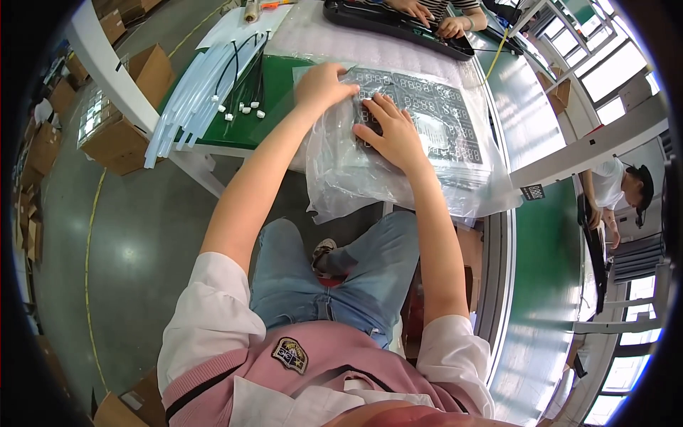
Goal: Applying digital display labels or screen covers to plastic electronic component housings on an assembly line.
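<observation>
The right hand (395,139) lies spread on the board stack (432,117); the left hand (324,87) curls at its far-left corner, grip unclear from here. Light, flat-palmed pressure should prevent slipping. The black, digit-patterned stack lies amid clear plastic film (334,186), at the desk's (283,77) near edge.

Grey floor (135,228), bright windows (615,65)

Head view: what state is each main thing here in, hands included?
Left hand, partly curled at the clear plastic
Right hand, spread on the dark panel
Dark panel, lying flat
Clear plastic, crumpled
Pale tubes, loosely bunched
White connectors, unplugged
Black casing, open-topped, co-worker's hands at it
</observation>
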{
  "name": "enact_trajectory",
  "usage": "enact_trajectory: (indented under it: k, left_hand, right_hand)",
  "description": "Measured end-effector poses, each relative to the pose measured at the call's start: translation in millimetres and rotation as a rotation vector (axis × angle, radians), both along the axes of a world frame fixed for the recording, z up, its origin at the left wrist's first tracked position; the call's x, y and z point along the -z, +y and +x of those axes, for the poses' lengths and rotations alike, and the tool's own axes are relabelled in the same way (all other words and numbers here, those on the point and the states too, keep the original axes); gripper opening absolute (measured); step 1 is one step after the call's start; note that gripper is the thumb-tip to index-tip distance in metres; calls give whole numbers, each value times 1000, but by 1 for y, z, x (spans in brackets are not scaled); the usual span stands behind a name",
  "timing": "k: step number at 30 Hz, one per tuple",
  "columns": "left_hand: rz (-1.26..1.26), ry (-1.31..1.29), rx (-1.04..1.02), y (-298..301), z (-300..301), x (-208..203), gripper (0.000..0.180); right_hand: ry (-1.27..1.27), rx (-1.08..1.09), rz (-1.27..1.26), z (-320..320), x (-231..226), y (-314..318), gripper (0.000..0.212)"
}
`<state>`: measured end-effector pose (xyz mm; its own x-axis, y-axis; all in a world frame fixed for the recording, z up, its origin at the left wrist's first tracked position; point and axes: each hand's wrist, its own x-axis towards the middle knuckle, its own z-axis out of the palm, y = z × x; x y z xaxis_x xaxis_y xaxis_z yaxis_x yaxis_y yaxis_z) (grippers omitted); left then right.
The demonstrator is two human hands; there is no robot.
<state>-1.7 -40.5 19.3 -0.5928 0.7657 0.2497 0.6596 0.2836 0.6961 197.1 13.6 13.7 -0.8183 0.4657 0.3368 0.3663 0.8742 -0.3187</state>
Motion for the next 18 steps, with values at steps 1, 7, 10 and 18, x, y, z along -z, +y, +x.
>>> enact_trajectory:
  k: [1,7,10,18]
  left_hand:
    - [78,-167,26,2,-8,1,50]
    - [357,-778,166,12,-42,6,37]
    - [622,-884,-227,0,-55,-12,26]
    - [851,-445,118,-97,-16,-84,26]
  right_hand:
    - [7,-6,2,0,0,-1,65]
    - [24,-7,6,-1,-3,-1,64]
    - [27,-10,-6,-3,-2,-1,63]
    - [302,-23,-195,9,-9,7,47]
